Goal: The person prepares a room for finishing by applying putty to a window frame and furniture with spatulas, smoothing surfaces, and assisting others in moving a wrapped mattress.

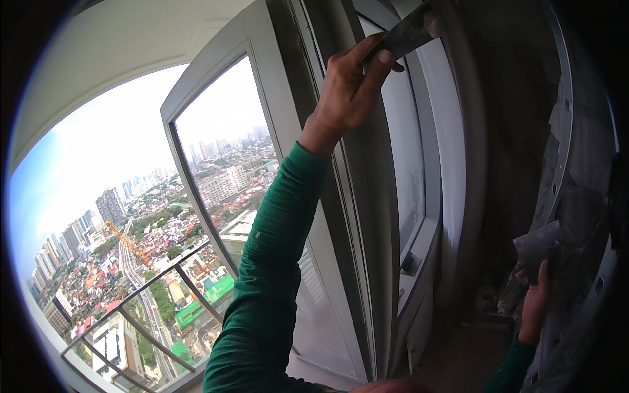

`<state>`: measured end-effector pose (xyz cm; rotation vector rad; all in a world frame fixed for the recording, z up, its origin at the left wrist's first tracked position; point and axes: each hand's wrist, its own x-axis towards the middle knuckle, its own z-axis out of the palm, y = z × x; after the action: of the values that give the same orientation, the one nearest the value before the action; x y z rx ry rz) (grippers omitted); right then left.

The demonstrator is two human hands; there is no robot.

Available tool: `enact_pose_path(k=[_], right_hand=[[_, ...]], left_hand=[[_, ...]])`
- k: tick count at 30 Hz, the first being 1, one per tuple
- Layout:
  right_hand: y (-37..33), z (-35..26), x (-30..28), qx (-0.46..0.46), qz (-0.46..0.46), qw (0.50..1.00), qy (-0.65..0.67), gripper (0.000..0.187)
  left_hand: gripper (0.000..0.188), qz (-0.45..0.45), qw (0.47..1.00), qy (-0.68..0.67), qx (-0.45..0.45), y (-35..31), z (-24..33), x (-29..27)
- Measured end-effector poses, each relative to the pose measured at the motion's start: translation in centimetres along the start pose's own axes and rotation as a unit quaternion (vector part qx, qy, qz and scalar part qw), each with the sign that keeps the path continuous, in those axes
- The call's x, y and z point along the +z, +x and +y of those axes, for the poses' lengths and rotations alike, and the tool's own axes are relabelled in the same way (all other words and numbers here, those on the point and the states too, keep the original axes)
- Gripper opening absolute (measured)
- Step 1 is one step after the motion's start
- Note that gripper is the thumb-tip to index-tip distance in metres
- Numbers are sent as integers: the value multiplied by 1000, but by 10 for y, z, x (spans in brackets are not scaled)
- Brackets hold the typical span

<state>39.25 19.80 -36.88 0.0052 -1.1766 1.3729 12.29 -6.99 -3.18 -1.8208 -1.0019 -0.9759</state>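
Your left hand point(347, 92) clamps the upper-centre blade point(407, 34), likely for angle control; right hand point(534, 301) grips lower-right plate point(538, 243).

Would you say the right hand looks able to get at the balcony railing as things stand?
Probably not: the right hand holds a flat blade at far right, while the railing is outside on the left, with the raised left arm and open door in between.

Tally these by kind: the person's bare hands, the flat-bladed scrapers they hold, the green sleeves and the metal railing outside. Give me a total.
Bare hands: 2 (left hand, right hand)
Flat-bladed scrapers: 2, one in each hand
Green sleeves: 2
Metal railing: 1
Total: 7
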Motion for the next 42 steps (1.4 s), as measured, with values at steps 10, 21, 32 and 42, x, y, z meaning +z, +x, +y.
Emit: enact_pose_path(k=[10, 21, 32, 42], right_hand=[[130, -36, 102, 30, -182, 973, 136, 28], [196, -229, 360, -375, -505, 777, -30, 33], [201, -233, 522, -486, -294, 819, -80, 48], [174, -248, 539, -565, -206, 796, -75, 27]], left_hand=[[29, -99, 966, 109, -211, 59, -19, 2], [28, -90, 975, 153, -137, 40, -29, -18], [39, -98, 981, 132, -104, 32, -36, -10], [38, -60, 983, -11, -175, 14, -54, 0]])
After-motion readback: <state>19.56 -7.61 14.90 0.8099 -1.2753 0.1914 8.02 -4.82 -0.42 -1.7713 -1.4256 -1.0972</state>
